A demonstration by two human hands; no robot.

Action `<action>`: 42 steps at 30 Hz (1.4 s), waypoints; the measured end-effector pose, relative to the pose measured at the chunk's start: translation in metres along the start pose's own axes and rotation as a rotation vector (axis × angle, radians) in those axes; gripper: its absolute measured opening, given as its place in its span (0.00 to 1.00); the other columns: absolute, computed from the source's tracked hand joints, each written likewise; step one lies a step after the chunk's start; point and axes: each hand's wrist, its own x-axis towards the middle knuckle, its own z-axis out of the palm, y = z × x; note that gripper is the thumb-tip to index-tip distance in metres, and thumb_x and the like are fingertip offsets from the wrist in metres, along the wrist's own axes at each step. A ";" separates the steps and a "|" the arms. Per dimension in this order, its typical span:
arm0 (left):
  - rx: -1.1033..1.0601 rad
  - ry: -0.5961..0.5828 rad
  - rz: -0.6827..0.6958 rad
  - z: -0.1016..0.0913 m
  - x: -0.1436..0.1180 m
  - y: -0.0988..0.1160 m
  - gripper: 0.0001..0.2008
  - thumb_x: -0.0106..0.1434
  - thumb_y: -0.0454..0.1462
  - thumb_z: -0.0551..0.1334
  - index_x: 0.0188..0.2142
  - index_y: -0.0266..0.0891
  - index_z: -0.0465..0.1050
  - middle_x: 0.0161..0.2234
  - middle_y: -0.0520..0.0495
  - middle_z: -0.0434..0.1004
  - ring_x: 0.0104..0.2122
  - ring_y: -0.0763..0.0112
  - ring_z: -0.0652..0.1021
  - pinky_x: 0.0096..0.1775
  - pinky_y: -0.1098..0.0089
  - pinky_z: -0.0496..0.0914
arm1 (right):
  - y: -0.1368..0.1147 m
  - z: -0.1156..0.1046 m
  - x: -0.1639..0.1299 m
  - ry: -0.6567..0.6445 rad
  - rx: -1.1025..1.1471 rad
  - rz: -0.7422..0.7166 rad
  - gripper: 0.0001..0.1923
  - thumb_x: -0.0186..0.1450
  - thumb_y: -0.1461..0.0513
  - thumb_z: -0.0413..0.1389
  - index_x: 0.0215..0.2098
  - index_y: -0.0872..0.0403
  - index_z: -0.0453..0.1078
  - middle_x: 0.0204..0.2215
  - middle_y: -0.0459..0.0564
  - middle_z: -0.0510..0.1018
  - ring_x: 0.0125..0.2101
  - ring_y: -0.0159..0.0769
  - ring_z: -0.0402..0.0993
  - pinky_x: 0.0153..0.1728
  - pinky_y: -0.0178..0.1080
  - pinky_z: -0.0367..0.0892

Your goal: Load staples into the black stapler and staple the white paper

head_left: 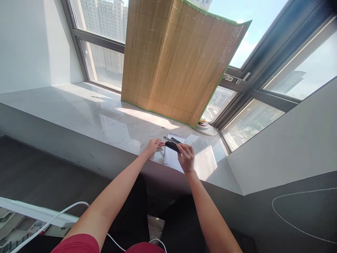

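Note:
My right hand is closed around the rear of a black stapler. The stapler looks opened up, with its metal part lifted away from the black base and its front pointing left. Close to that front end is my left hand, its thumb and fingers drawn together; whatever they pinch is too small to make out. Beneath the stapler lie white paper sheets, partly covered by my right hand. A small clear item lies just right of the stapler, its kind unclear.
The pale stone window sill carries a few tiny dark bits. Behind, a bamboo mat leans against the window. Stacked plates stand in the right corner. A white cable runs by my left arm.

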 end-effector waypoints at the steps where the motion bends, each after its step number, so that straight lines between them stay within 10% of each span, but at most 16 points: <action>1: 0.000 -0.010 0.003 -0.001 -0.001 0.000 0.14 0.75 0.43 0.60 0.49 0.33 0.73 0.47 0.33 0.85 0.45 0.62 0.85 0.55 0.57 0.77 | 0.000 0.002 -0.003 0.075 0.000 0.118 0.14 0.72 0.64 0.54 0.50 0.50 0.79 0.44 0.56 0.84 0.47 0.49 0.77 0.50 0.53 0.73; 6: 0.034 -0.047 0.002 -0.002 -0.006 0.005 0.11 0.73 0.41 0.63 0.47 0.33 0.74 0.46 0.31 0.85 0.44 0.58 0.86 0.54 0.55 0.79 | 0.007 0.009 -0.008 0.185 0.075 0.727 0.18 0.63 0.50 0.62 0.43 0.54 0.81 0.37 0.56 0.84 0.36 0.50 0.78 0.40 0.48 0.72; 12: 0.039 -0.063 -0.019 0.001 -0.010 0.012 0.14 0.70 0.45 0.67 0.40 0.34 0.75 0.42 0.33 0.86 0.40 0.57 0.87 0.52 0.53 0.80 | 0.024 0.019 -0.016 0.060 0.161 0.985 0.25 0.56 0.47 0.64 0.44 0.55 0.82 0.34 0.56 0.84 0.36 0.53 0.79 0.43 0.50 0.71; 19: 0.081 -0.082 0.001 0.002 -0.013 0.014 0.21 0.64 0.53 0.70 0.37 0.36 0.78 0.40 0.34 0.86 0.40 0.56 0.86 0.48 0.54 0.82 | 0.013 0.020 -0.018 0.122 0.039 0.619 0.21 0.66 0.48 0.60 0.47 0.54 0.78 0.44 0.62 0.80 0.45 0.54 0.73 0.47 0.54 0.69; 24: 0.062 -0.123 0.019 0.001 -0.010 0.009 0.24 0.58 0.55 0.73 0.36 0.35 0.80 0.37 0.37 0.86 0.39 0.59 0.85 0.50 0.56 0.81 | -0.017 0.026 0.008 -0.169 0.067 0.146 0.08 0.71 0.60 0.59 0.46 0.49 0.79 0.41 0.55 0.80 0.43 0.47 0.71 0.46 0.48 0.69; 34: 0.086 -0.179 0.041 0.003 -0.020 0.023 0.27 0.53 0.58 0.75 0.35 0.36 0.83 0.35 0.42 0.84 0.37 0.64 0.83 0.49 0.60 0.79 | -0.033 0.056 0.020 -0.203 0.123 0.280 0.06 0.67 0.64 0.59 0.40 0.51 0.78 0.34 0.51 0.83 0.35 0.44 0.74 0.36 0.42 0.68; 42: 0.181 -0.156 0.049 0.003 -0.019 0.024 0.28 0.61 0.61 0.67 0.34 0.36 0.80 0.36 0.38 0.84 0.34 0.63 0.83 0.38 0.64 0.79 | -0.011 0.020 0.015 -0.085 0.183 0.383 0.11 0.65 0.62 0.57 0.45 0.51 0.78 0.34 0.50 0.83 0.35 0.42 0.76 0.38 0.42 0.71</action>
